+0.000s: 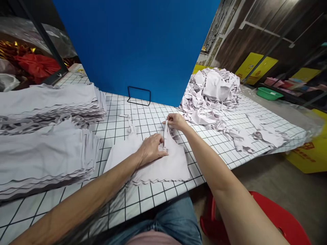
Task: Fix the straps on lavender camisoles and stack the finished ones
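A pale lilac-white camisole top point(158, 168) with a scalloped hem lies flat on the table before me. My left hand point(152, 148) rests on its upper part, thumb and forefinger apart beside the lower end of a shoulder strap point(165, 134). That strap has a small slider near its lower end. Pinched at the strap's upper end is my right hand point(176, 122), just above the top's right side. The other strap point(131, 127) lies loose on the left, pointing away from me.
Stacked matching tops point(46, 149) stand at left. A loose heap of similar pieces point(217, 88) lies at back right, with stray pieces point(268, 134) nearer. A blue board point(138, 51) with a black wire stand point(139, 96) rises behind. A red stool point(278, 217) is at lower right.
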A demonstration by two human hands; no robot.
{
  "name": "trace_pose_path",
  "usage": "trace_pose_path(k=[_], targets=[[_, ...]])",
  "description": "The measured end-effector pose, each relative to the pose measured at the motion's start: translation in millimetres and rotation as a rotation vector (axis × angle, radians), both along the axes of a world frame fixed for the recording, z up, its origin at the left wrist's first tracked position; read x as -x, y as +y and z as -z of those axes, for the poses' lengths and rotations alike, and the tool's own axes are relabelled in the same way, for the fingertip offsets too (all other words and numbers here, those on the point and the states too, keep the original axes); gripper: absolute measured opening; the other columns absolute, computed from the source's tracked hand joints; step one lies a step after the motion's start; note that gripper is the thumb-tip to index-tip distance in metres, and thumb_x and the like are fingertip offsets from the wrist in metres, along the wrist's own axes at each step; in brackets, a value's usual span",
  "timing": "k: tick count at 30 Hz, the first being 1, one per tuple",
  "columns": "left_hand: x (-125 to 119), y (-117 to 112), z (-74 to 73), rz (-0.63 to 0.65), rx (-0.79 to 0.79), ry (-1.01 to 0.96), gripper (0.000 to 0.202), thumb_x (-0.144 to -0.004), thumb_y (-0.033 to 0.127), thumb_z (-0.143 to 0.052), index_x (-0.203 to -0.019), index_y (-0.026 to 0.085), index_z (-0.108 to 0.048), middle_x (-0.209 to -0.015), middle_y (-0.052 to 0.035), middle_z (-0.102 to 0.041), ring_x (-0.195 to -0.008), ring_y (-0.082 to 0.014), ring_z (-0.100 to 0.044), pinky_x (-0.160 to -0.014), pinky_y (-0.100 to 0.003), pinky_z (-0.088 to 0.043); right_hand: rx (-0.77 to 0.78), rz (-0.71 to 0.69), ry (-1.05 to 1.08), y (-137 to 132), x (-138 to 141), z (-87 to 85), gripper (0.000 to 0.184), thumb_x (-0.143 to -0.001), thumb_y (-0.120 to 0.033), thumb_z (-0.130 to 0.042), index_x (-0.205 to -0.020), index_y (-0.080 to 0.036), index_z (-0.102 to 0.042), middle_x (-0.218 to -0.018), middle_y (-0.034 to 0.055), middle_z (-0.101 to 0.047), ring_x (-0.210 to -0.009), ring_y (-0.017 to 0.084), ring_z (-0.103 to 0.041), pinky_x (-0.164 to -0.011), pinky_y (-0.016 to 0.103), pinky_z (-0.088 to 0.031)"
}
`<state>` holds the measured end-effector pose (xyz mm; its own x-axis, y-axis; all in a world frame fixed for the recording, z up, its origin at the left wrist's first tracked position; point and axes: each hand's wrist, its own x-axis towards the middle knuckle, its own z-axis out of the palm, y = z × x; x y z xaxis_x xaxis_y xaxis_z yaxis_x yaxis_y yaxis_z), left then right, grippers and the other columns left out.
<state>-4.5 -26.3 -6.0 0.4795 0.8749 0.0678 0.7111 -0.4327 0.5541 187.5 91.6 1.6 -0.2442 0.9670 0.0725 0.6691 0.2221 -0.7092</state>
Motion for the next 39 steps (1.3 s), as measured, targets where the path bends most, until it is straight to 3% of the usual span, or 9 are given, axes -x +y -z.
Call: trace_pose_path(k=[3,7,12,15,19,23,27,32,39], targets=[[-4.6,-7.6,10.1,0.079,-0.284,0.066,0.059,-0.083,0.042,-0.064,-0.133,0.017,-0.046,-0.142,-0.0154,-0.047,-0.131,-0.0324,-0.042,-0.104,-0.045,-0.037,0.018,0.001,0.003,-4.5,-2.5,14.7,0.015,-0.073,-0.029,-0.07,-0.073,-0.017,-0.06,-0.061,-0.0045,-0.056,-0.055,0.009,-0.047,-0.053,0.022,-0.036],[-9.5,-11.4,17.3,0.206,-0.198,0.183,0.06,-0.096,0.049,-0.043,-0.147,0.02,-0.034,-0.161,-0.0099,-0.025,-0.149,-0.0337,-0.015,-0.117,-0.051,-0.021,0.021,0.009,-0.016,-8.8,-12.0,16.6,0.011,-0.072,-0.019,-0.066,-0.083,-0.016,-0.064,-0.071,-0.0005,-0.065,-0.062,0.011,-0.056,-0.06,0.023,-0.044],[9.5,-6.3,2.5,0.103,-0.179,0.184,0.052,-0.1,0.042,-0.036,-0.144,0.016,-0.039,-0.159,-0.0126,-0.029,-0.147,-0.0311,-0.022,-0.118,-0.048,-0.023,-0.102,0.128,-0.068,-15.7,-0.6,-4.1,0.016,-0.074,-0.011,-0.056,-0.086,-0.015,-0.066,-0.087,0.0067,-0.07,-0.076,0.017,-0.06,-0.074,0.03,-0.046],[38.1,-11.1,-5.2,0.061,-0.239,0.24,0.042,-0.099,0.037,-0.038,-0.134,0.016,-0.05,-0.151,-0.0126,-0.041,-0.142,-0.0305,-0.031,-0.117,-0.048,-0.026,-0.1,0.048,-0.009,-32.0,42.1,-18.6,0.015,-0.081,-0.018,-0.054,-0.089,-0.017,-0.067,-0.086,0.0052,-0.07,-0.073,0.015,-0.06,-0.07,0.028,-0.046],[76.1,-25.7,0.1,0.001,-0.238,0.295,0.044,-0.099,0.036,-0.038,-0.134,0.012,-0.05,-0.143,-0.015,-0.049,-0.139,-0.0303,-0.035,-0.116,-0.047,-0.027,0.027,-0.167,-0.045,-52.3,115.5,-24.4,0.013,-0.083,-0.03,-0.061,-0.081,-0.018,-0.067,-0.081,0.0046,-0.07,-0.074,0.016,-0.06,-0.065,0.027,-0.044],[93.0,-33.3,14.8,-0.013,-0.229,0.253,0.05,-0.099,0.045,-0.034,-0.139,0.016,-0.046,-0.146,-0.013,-0.046,-0.14,-0.0306,-0.034,-0.113,-0.048,-0.031,0.233,-0.075,-0.085,-51.6,158.9,-12.0,0.021,-0.075,-0.038,-0.073,-0.073,-0.019,-0.063,-0.072,0.0051,-0.069,-0.066,0.017,-0.06,-0.057,0.027,-0.041],[94.9,-32.7,23.6,-0.02,-0.272,0.203,0.054,-0.099,0.049,-0.033,-0.142,0.018,-0.044,-0.149,-0.0118,-0.044,-0.141,-0.0309,-0.032,-0.113,-0.049,-0.03,0.298,0.011,-0.088,-43.7,167.0,-1.2,0.025,-0.071,-0.038,-0.077,-0.069,-0.02,-0.06,-0.065,0.0036,-0.068,-0.059,0.016,-0.06,-0.052,0.027,-0.04],[95.7,-33.0,23.2,-0.019,-0.293,0.19,0.054,-0.099,0.049,-0.031,-0.142,0.019,-0.044,-0.148,-0.0106,-0.045,-0.141,-0.0298,-0.031,-0.113,-0.048,-0.028,0.367,0.038,-0.047,-43.1,166.1,-2.7,0.028,-0.068,-0.036,-0.079,-0.066,-0.019,-0.057,-0.061,0.0024,-0.066,-0.053,0.015,-0.058,-0.049,0.026,-0.042],[94.5,-32.6,26.9,-0.032,-0.296,0.193,0.057,-0.099,0.049,-0.033,-0.144,0.016,-0.042,-0.148,-0.0132,-0.044,-0.14,-0.0319,-0.032,-0.113,-0.049,-0.028,0.382,0.039,0.058,-44.6,168.4,0.0,0.028,-0.066,-0.021,-0.076,-0.062,-0.021,-0.049,-0.051,-0.0036,-0.054,-0.047,0.011,-0.047,-0.046,0.024,-0.037]])
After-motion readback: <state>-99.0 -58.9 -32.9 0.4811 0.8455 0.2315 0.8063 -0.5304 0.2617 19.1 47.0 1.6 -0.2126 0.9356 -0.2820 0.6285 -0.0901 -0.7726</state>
